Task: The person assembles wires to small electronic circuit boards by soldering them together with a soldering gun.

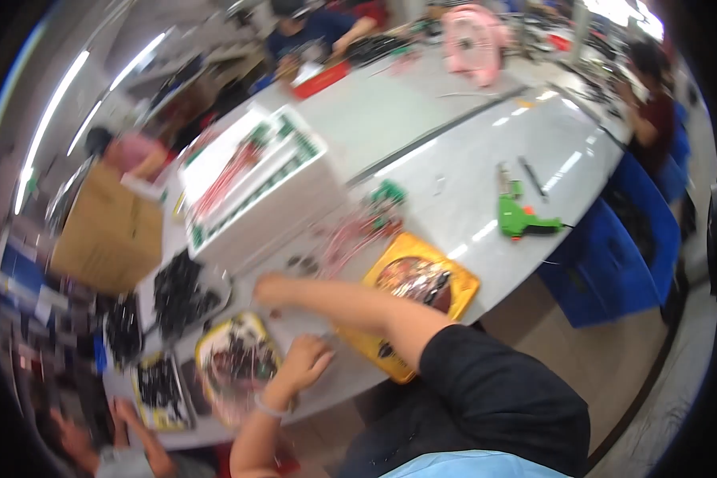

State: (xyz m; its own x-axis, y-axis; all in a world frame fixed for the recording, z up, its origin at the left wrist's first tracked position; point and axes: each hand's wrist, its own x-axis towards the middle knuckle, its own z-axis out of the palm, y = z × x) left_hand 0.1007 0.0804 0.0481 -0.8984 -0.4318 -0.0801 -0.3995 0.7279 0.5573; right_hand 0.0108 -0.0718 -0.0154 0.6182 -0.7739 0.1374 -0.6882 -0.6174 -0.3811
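Note:
My left hand (304,362), with a band at its wrist, is closed over the table's near side; whatever its fingers hold is too small to make out. It is beside a yellow-rimmed tray (207,368) of dark small parts and reddish wires. My right arm reaches across to the left, and my right hand (272,291) is low over the table near a few small dark pieces (303,263). Motion blurs its fingers, so its grip does not show. Under my right forearm lies a yellow tray (464,291) with shiny brown contents. Pink wires with green connectors (384,199) lie beyond it.
A white foam box (271,215) with wired green parts stands beyond my hands. Black parts (179,291) fill a tray at left, near a cardboard box (107,231). A green glue gun (522,217), pink fan (474,44) and blue crate (601,267) are right. Other people sit around.

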